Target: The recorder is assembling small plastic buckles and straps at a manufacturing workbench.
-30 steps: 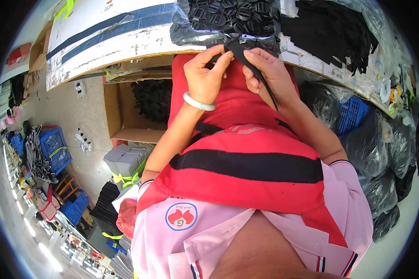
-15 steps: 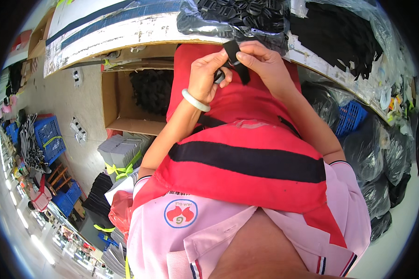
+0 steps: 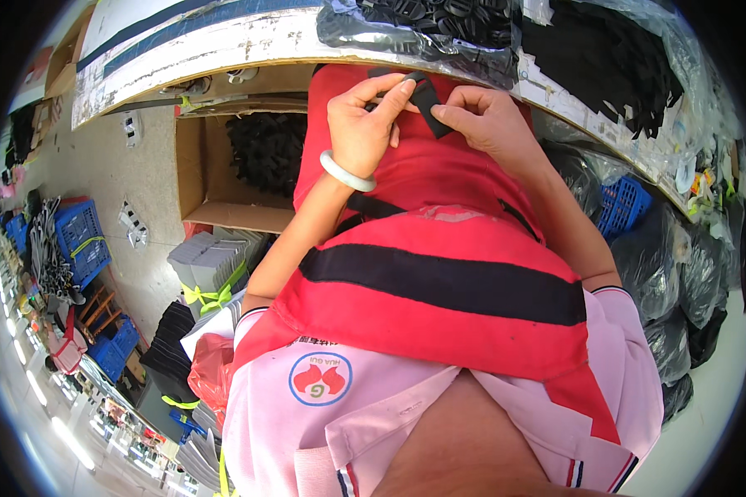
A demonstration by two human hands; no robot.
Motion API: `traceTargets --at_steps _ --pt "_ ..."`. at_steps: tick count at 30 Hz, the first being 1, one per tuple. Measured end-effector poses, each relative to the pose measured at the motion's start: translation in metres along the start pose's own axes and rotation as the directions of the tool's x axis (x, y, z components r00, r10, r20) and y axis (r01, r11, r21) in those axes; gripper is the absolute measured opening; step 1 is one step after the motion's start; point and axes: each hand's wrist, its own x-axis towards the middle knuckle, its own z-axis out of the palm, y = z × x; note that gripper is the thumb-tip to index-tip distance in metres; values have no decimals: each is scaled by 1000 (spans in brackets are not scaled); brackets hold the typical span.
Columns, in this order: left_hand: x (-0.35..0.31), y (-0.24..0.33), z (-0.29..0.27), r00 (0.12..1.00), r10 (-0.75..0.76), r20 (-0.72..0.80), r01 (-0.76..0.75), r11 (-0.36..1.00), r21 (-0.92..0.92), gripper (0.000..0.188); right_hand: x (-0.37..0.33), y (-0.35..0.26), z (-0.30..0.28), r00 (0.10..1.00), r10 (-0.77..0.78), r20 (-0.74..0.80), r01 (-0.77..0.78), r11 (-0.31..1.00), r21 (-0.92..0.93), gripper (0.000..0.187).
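Observation:
A short black webbing strap (image 3: 428,106) stretches between my two hands, above the red apron on my lap. Its upper end is pinched between the thumb and fingers of my left hand (image 3: 360,128), which wears a pale bangle (image 3: 346,171). A dark piece shows partly behind those fingers; its shape is mostly hidden. Thumb and forefinger of my right hand (image 3: 496,131) close on the strap's lower right end. On the table edge just beyond lies a clear plastic bag (image 3: 365,41) of black plastic buckles (image 3: 452,15).
A heap of black straps (image 3: 597,62) covers the table's right part. Below the table at left stands a cardboard box (image 3: 236,217) of black pieces. Bundled grey sheets (image 3: 203,261) stand beside my left arm. Black plastic bags (image 3: 651,257) and a blue basket (image 3: 620,207) sit at right.
My right hand has shifted slightly right and down to the strap's lower end. My left hand has turned and moved a little left, and the strap now slants between both hands.

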Motion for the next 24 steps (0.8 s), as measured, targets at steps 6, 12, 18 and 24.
traceTargets --at_steps 6,12,18,24 --pt "-3 3 -6 996 57 63 -61 996 67 17 5 9 15 998 -28 -54 38 979 200 22" --pt "-7 -2 -18 990 123 68 -130 987 99 20 6 12 20 985 -130 -112 159 939 306 24" --pt "-17 4 -19 957 226 184 -255 955 150 19 8 0 -4 980 -39 194 -18 958 286 22" --pt "-24 5 -19 947 223 230 -271 941 201 18 10 4 -8 945 31 326 -100 975 198 21"
